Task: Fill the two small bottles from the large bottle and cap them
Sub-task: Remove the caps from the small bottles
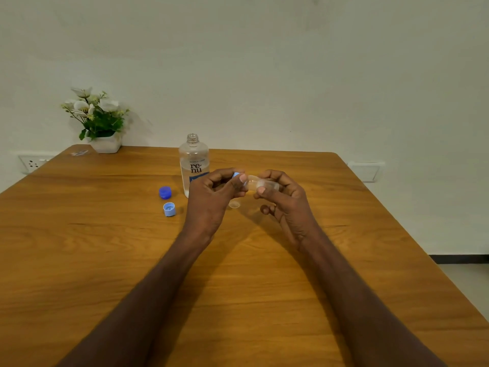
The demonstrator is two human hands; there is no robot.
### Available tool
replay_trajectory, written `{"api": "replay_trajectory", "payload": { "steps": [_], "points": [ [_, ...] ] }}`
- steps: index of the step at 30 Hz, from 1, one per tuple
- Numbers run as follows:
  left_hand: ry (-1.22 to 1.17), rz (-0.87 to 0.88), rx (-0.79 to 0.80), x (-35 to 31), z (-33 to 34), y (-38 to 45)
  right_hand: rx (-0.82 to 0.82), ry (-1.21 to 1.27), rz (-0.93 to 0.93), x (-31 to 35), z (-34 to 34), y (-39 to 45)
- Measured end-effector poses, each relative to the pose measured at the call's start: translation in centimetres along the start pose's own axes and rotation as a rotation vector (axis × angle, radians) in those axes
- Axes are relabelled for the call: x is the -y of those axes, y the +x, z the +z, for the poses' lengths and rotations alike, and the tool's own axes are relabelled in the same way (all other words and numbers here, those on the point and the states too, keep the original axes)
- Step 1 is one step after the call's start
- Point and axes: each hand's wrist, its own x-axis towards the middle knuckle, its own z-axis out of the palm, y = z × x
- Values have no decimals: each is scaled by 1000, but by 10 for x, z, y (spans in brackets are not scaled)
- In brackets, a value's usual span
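Note:
The large clear bottle with a "renu" label stands uncapped at the table's middle, a little liquid at its bottom. In front of it, above the table, my right hand grips a small clear bottle lying on its side, neck to the left. At that neck my left hand pinches a light blue cap. A dark blue cap and an upturned light blue cap lie left of the large bottle. Below my hands sits a small clear piece. A second small bottle is not visible.
A white pot of artificial flowers stands at the wooden table's far left corner. A small clear item lies beside the pot. Wall sockets show left and right beyond the table edges.

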Motion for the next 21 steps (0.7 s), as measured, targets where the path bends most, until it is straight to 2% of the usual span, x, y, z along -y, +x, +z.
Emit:
{"api": "replay_trajectory", "payload": {
  "steps": [6,21],
  "points": [
    [11,-8,12,-1,-1,0,7,2,71,1,4,1],
    [54,17,34,-1,-5,0,-22,-48,80,3,3,-1]
  ]
}}
